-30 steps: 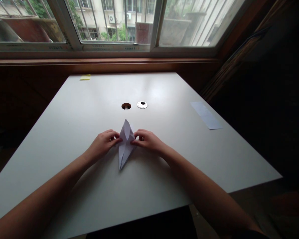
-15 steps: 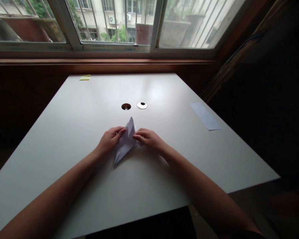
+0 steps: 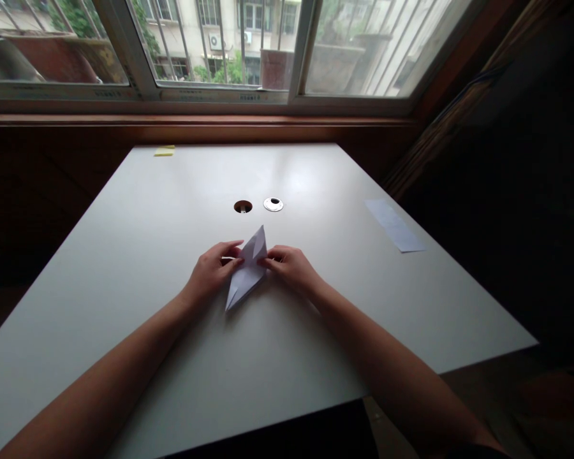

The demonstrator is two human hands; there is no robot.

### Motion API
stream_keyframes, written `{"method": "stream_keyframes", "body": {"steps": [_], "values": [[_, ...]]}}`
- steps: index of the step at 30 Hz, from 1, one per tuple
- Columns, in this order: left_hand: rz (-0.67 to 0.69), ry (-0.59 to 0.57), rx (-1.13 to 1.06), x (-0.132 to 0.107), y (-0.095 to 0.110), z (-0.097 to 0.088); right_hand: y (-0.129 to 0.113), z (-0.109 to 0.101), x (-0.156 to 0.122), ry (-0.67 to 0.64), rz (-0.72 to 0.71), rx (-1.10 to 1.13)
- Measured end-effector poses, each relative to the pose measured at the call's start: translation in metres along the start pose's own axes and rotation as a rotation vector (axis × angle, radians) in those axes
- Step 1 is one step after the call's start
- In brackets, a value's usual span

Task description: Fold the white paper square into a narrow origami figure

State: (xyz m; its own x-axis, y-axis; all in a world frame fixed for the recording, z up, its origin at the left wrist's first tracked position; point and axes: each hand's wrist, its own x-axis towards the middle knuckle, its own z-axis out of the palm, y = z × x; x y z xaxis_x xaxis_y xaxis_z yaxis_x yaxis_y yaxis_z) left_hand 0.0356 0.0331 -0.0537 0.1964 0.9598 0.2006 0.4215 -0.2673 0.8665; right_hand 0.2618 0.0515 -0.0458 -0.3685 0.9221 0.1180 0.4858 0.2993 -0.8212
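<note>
A folded sheet of white paper (image 3: pixel 247 271), long and pointed at both ends, is held between my hands over the middle of the white table (image 3: pixel 196 382). My left hand (image 3: pixel 216 264) has its thumb on the paper's left edge, with the index finger raised a little off it. On the opposite edge, my right hand (image 3: pixel 287 262) pinches the paper between thumb and fingers. Layered folds show along the paper's lower right side. The fingertips behind the paper are hidden.
Beyond the paper are a round cable hole (image 3: pixel 243 207) and its white ring cover (image 3: pixel 273 204). A flat paper strip (image 3: pixel 395 225) lies near the right edge. Yellow tape (image 3: pixel 164 151) sits at the far left corner. A window (image 3: pixel 220 51) rises behind the table.
The folded paper has turned slightly, its top point moving right and its lower tip rising. My left index finger has lifted away from the paper's face.
</note>
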Motion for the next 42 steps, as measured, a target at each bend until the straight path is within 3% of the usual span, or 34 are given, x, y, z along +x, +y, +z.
{"method": "stream_keyframes", "body": {"steps": [5, 11, 16, 19, 22, 25, 35, 42], "values": [[0.082, 0.061, -0.106, -0.002, -0.002, 0.004, 0.002, 0.001, 0.0, 0.064, -0.016, -0.012], [0.147, 0.165, 0.004, -0.003, 0.0, 0.006, 0.007, -0.003, 0.003, 0.221, 0.008, 0.049], [0.042, 0.163, -0.029, -0.005, 0.004, 0.006, 0.01, -0.007, 0.002, 0.335, -0.016, 0.182], [-0.117, 0.067, -0.193, -0.006, 0.009, 0.006, 0.007, -0.006, 0.001, 0.361, -0.069, 0.188], [-0.257, -0.069, -0.467, -0.005, 0.014, 0.007, 0.005, -0.002, 0.001, 0.344, -0.12, 0.151], [-0.277, -0.145, -0.592, -0.003, 0.015, 0.007, 0.006, 0.001, 0.002, 0.272, -0.149, 0.16], [-0.242, -0.129, -0.68, 0.0, 0.007, 0.0, 0.007, -0.004, 0.004, 0.038, 0.035, 0.484], [-0.149, -0.204, -0.753, -0.002, 0.003, 0.004, 0.001, -0.001, 0.001, 0.085, -0.122, 0.589]]}}
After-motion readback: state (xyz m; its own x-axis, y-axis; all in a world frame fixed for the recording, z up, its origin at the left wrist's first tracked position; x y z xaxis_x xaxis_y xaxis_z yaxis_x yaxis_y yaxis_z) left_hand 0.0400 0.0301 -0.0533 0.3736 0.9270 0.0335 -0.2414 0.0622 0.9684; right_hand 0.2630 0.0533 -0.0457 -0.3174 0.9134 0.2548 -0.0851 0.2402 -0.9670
